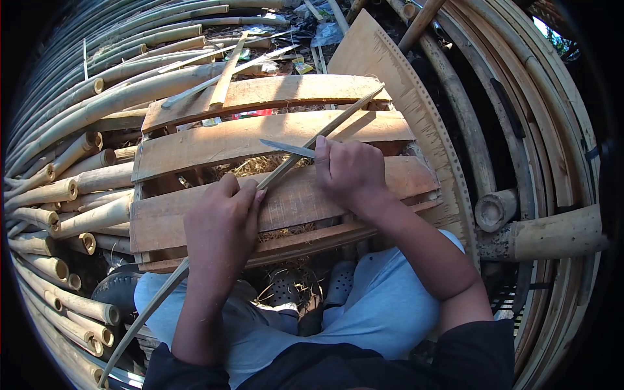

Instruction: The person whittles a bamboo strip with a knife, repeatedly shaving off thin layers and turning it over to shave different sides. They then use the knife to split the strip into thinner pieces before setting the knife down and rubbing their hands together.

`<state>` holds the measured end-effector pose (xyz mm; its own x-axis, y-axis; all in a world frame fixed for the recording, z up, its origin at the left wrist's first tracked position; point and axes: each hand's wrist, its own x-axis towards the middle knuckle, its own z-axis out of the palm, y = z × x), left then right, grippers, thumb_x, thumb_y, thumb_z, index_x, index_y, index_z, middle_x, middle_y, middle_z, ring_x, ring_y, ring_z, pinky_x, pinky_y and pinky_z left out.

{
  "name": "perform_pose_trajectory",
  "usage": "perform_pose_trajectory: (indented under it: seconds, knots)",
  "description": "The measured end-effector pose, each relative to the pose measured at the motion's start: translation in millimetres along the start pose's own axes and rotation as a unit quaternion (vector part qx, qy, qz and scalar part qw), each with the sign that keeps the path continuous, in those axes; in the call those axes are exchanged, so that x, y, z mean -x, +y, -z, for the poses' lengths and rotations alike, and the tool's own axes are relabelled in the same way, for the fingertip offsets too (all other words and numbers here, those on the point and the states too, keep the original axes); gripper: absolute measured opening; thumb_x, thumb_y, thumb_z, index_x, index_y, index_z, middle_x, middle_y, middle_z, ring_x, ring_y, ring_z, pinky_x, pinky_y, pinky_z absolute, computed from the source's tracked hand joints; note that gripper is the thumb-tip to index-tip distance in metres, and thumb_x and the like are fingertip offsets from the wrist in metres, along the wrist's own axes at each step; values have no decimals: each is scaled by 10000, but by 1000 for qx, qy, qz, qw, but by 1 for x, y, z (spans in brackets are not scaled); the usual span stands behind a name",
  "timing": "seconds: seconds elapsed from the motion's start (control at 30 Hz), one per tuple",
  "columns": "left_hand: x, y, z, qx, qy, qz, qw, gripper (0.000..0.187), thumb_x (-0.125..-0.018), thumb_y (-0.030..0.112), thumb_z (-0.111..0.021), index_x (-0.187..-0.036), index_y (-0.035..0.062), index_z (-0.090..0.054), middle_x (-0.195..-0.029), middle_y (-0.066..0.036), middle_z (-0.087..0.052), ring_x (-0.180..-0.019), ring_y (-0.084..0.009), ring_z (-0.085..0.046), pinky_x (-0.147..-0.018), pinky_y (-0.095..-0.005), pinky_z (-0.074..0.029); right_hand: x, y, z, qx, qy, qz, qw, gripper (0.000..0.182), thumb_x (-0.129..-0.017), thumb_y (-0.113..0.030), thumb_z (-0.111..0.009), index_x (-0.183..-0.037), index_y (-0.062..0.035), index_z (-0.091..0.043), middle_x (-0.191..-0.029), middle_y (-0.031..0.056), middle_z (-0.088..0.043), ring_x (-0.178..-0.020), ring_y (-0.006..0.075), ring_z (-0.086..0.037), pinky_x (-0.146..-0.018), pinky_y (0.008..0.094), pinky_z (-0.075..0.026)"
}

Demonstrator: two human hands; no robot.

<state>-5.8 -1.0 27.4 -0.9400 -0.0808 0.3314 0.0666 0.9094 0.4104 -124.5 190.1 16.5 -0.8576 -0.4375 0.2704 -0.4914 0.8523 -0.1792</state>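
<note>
My left hand is wrapped round a long, thin bamboo strip. The strip runs slantwise from the lower left, across the slatted wooden bench, to its far right corner. My right hand grips a knife, its handle hidden in the fist. The knife's blade points left and crosses the strip a little beyond my left hand. Both hands are over the nearer slats of the bench.
Bamboo poles are piled along the left. Loose split pieces lean over the bench's far edge. To the right stand a plywood sheet and long curved boards. Shavings lie beneath the slats, near my shoes.
</note>
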Motion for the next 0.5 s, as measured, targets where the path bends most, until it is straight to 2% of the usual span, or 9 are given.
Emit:
perform_pose_trajectory:
  seconds: [0.03, 0.1, 0.23, 0.3, 0.33, 0.4, 0.5]
  knots:
    - [0, -1, 0, 4, 3, -13, 1000, 133, -910, 197, -706, -923, 67, -685, -778, -95, -536, -718, -310, -596, -634, -446, -459, -3, -1, 0, 0, 0, -1, 1000, 455, -1021, -338, -462, -752, -44, -682, -580, 196, -609, -560, 394, -645, -564, 511, -526]
    - [0, -2, 1, 3, -5, -18, 1000, 130, -912, 193, -705, -921, 66, -683, -770, -97, -532, -708, -313, -594, -628, -447, -458, -8, -4, 1, 78, 8, -33, 996, 490, -995, -293, -449, -654, -37, -690, -563, 203, -610, -541, 382, -648, -563, 507, -543]
    - [0, -6, 2, 12, -19, -14, 1000, 127, -912, 192, -709, -916, 68, -680, -740, -102, -521, -668, -314, -583, -601, -447, -447, -4, -24, 10, 61, -33, -31, 997, 505, -981, -285, -457, -595, -37, -668, -558, 200, -613, -532, 378, -648, -550, 502, -547]
    - [-1, -8, 2, 10, -21, -18, 1000, 131, -912, 199, -711, -913, 71, -680, -733, -102, -519, -656, -310, -580, -594, -446, -444, -4, -21, 2, 83, 0, 28, 996, 502, -975, -305, -480, -577, -83, -690, -538, 169, -630, -506, 340, -666, -537, 449, -575]
    - [0, -9, 2, 9, -23, -21, 999, 136, -912, 206, -713, -909, 74, -679, -726, -101, -518, -645, -307, -578, -586, -446, -441, -9, -12, 0, 81, -2, 28, 996, 502, -975, -305, -480, -577, -83, -690, -538, 169, -630, -506, 340, -666, -537, 449, -575]
    - [1, -11, 2, 10, -24, -26, 999, 139, -913, 212, -713, -908, 77, -681, -724, -100, -518, -642, -304, -577, -586, -445, -440, -29, 5, 3, 158, 14, -89, 983, 500, -975, -312, -477, -589, -85, -699, -540, 168, -630, -522, 342, -676, -572, 447, -584]
    - [0, -13, 4, 21, -24, -23, 999, 143, -917, 222, -711, -914, 81, -686, -720, -99, -517, -643, -303, -576, -589, -445, -440, -8, -26, 5, 121, -23, -21, 992, 499, -976, -317, -484, -593, -82, -701, -538, 163, -630, -531, 338, -684, -558, 442, -583]
